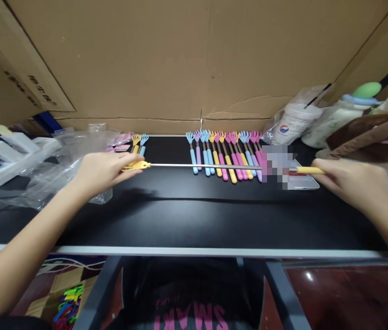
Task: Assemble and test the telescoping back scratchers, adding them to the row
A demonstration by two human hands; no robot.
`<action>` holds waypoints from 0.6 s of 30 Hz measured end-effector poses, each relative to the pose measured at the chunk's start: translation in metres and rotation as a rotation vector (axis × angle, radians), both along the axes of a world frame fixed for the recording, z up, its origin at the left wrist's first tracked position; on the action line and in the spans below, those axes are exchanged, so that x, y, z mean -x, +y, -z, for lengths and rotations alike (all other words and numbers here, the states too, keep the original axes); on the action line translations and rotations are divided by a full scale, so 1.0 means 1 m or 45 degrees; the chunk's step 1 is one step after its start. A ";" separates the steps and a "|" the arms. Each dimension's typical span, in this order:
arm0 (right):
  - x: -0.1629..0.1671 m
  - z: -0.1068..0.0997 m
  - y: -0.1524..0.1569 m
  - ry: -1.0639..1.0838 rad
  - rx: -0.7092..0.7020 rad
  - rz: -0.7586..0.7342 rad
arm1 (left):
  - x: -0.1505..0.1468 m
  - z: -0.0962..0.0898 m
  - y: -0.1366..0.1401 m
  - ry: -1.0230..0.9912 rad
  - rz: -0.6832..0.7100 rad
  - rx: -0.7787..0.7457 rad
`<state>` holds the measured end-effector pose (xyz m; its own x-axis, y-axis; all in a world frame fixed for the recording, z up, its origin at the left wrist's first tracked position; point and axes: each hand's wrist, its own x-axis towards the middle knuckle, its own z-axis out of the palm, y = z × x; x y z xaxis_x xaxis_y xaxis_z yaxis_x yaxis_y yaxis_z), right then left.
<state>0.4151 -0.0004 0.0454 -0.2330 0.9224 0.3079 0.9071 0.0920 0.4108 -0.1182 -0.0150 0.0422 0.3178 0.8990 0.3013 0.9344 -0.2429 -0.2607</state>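
Note:
A yellow telescopic back scratcher (194, 165) is pulled out long and level above the black table. My left hand (107, 172) pinches its yellow claw head, while my right hand (355, 185) is wrapped round its yellow handle. Behind the metal rod lies a row of several short back scratchers (230, 158) in blue, purple, yellow and pink, claws toward the back. Past my left fingers, a yellow and a blue back scratcher (142, 145) lie side by side, partly hidden by that hand.
Clear plastic bags (77, 146) and a white power strip (18, 158) occupy the table's left. At right stand a white cup (295, 123), a bottle (338, 119) and a bag (368, 133). Cardboard (166, 59) walls the back. Below sits a box of colourful pieces (68, 307).

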 end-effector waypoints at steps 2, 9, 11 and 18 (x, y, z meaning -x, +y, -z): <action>-0.003 -0.002 0.000 0.010 0.024 0.012 | 0.010 -0.004 -0.001 0.014 -0.046 -0.008; -0.052 0.009 0.018 0.125 0.061 0.082 | 0.062 -0.009 -0.006 0.049 -0.355 0.032; -0.060 0.012 0.021 0.151 0.037 0.065 | 0.072 -0.007 -0.008 0.070 -0.442 0.000; -0.062 0.014 0.024 0.133 -0.063 0.034 | 0.078 -0.004 -0.012 0.014 -0.475 -0.016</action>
